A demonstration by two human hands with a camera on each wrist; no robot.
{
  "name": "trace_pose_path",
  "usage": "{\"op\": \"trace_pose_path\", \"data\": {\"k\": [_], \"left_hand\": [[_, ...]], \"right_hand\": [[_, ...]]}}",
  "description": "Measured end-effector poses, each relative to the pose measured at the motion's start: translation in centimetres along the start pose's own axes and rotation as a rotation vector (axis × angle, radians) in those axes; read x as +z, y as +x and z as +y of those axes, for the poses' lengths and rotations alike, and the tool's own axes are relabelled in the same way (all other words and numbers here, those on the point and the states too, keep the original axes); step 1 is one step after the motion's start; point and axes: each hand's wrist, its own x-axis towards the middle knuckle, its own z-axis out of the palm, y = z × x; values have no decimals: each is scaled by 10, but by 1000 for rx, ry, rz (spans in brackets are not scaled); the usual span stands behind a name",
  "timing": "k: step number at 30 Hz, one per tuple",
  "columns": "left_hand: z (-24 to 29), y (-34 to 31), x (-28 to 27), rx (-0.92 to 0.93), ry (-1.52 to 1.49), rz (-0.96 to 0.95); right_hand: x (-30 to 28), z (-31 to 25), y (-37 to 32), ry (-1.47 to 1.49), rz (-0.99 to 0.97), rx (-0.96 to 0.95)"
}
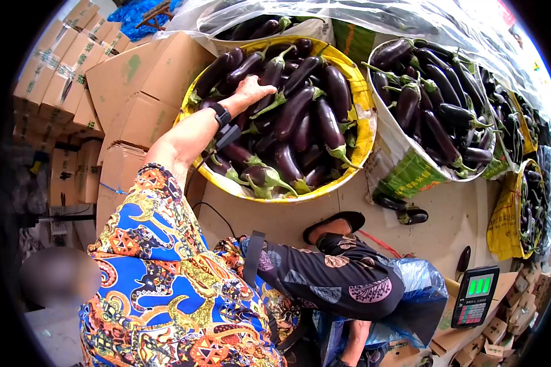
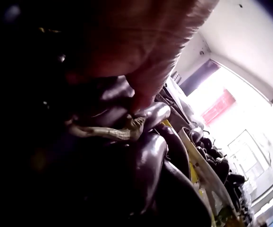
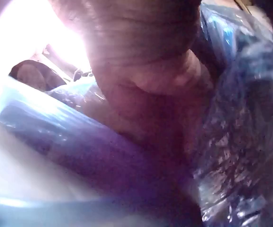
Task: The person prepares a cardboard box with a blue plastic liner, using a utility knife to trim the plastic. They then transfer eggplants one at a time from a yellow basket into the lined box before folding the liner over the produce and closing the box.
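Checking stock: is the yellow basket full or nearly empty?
Full: eggplants fill the yellow basket to its rim, left hand resting on them.

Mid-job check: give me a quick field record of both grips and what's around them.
left grip: fingers rest on an eggplant in the yellow basket, nothing lifted
right grip: low, against the blue plastic bag; hold unclear
right of basket: sack-lined basket, also eggplants
left of basket: cardboard boxes
lower right: scale, green display lit
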Motion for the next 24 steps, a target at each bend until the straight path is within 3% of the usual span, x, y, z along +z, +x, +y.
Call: {"op": "trace_pose_path", "data": {"k": [1,5,8,12,13,14,15,18,20,22,23,24], "left_hand": [[-7,6,0,1,-57,7],[32,-47,-44,-141,-1297,-505],[42,-75,-51,-134,-1400,-630],[69,-121,-44,13,-1435,-825],[77,-130,-39,-139,-1489,-858],[87,-142,-37,-124,-1466,-869],[98,-151,-33,-15,-1392,-876],[150,-173,-19,421,-1171,-1012],[189,-194,-2,576,-1019,-996],[238,-217,16,771,-855,-1095],[262,-232,23,928,-744,-1162],[288,-249,31,1267,-611,-1046]], "right_hand": [[-1,-1,-3,-3,-8,-9],[-7,-5,-15,-8,-19,-47],[-9,-12,-16,50,-32,-82],[-27,-1,-9,9,-82,-233],[-23,-6,-10,-25,-43,-270],[-19,-13,-11,-60,1,-301],[-8,-47,-25,-58,-4,-158],[-3,-84,-42,-40,54,-235],[-7,-101,-55,130,83,-211],[-15,-119,-69,304,-25,-335],[-19,-127,-74,417,-95,-408],[-22,-136,-79,453,-112,-426]]}}
